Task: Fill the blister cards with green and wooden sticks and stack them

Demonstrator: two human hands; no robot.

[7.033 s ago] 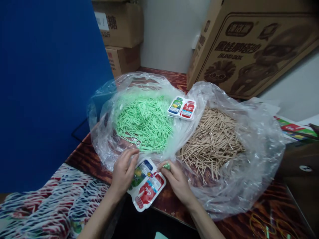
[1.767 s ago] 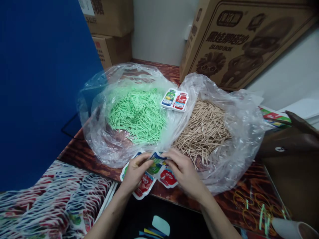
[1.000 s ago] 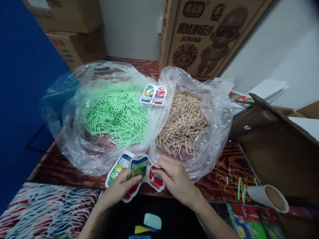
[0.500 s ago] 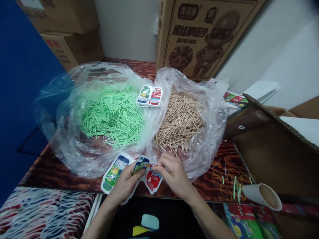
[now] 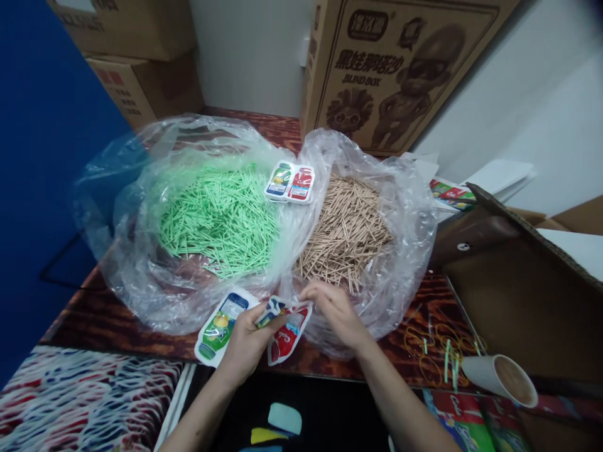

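Observation:
My left hand is closed on a bottle-shaped twin packet. Its green half with a yellow lemon print sticks out to the left, and its red cola half to the right. A small blue and yellow printed piece shows between the thumb and fingers. Just right of the red half's top edge is my right hand, fingers bent together; what they pinch, if anything, is hidden. Beyond the hands, a plastic bag of green sticks lies left and one of brown sticks lies right.
Another twin packet rests between the bags. A printed carton and stacked boxes stand behind. On the right are an open cardboard box, a tipped paper cup, yellow rubber bands and red-green packs.
My right hand has moved slightly up and away from the red half, which is now tilted more. My left hand keeps its hold on the packet. The view has shifted slightly.

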